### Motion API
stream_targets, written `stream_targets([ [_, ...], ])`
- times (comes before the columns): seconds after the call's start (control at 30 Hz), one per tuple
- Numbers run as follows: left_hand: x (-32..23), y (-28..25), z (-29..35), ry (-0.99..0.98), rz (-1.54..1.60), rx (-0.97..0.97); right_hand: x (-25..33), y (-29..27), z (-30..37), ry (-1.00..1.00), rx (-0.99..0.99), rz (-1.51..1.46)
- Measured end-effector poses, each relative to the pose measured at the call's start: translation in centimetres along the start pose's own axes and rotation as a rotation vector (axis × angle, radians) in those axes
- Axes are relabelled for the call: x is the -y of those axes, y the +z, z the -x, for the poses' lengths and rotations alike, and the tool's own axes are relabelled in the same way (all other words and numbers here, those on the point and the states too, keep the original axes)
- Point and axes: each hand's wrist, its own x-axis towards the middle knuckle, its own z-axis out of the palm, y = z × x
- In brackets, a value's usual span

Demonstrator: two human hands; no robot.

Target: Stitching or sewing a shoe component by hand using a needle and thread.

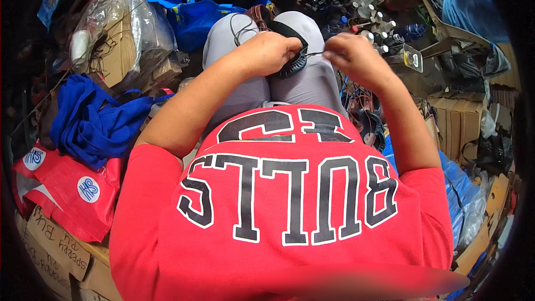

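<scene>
1. The black piece [291, 50] in work is dark, flat and curved, with a scalloped or stitched edge at its lower side; it looks like a part of a shoe or sandal, but I cannot tell exactly which kind.
2. It lies on the person's lap, over the grey trousers [245, 86], between the two hands.
3. The left hand [268, 51] is closed around the left side of the black piece and holds it firm.
4. The right hand [352, 56] has its fingers pinched together on a thin thread [316, 53] that runs from the black piece; a needle is too small to see.
5. One thin black cord [241, 28] lies looped on the left thigh.
6. Count: one black piece, one thread, two hands of the person, both busy.
7. Around: one blue bag [206, 0] ahead of the knees, one blue cloth [92, 120] at the left, one red bag [67, 189] under it, and several small bottles [370, 14] at the upper right; their number I cannot count surely.
8. One other person in a blue shirt [473, 5] is at the upper right corner.
</scene>
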Motion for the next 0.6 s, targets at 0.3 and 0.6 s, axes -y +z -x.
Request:
stream_targets([
  [0.3,3.6,-1.7,3.2,0.143,-0.142,0.009,-1.9,2.5,-0.1,-0.227,0.088,0.179],
  [0.6,3.2,-11.8,10.4,-0.112,0.719,-0.527,-6.0,0.6,3.0,0.301,-0.484,-1.534],
])
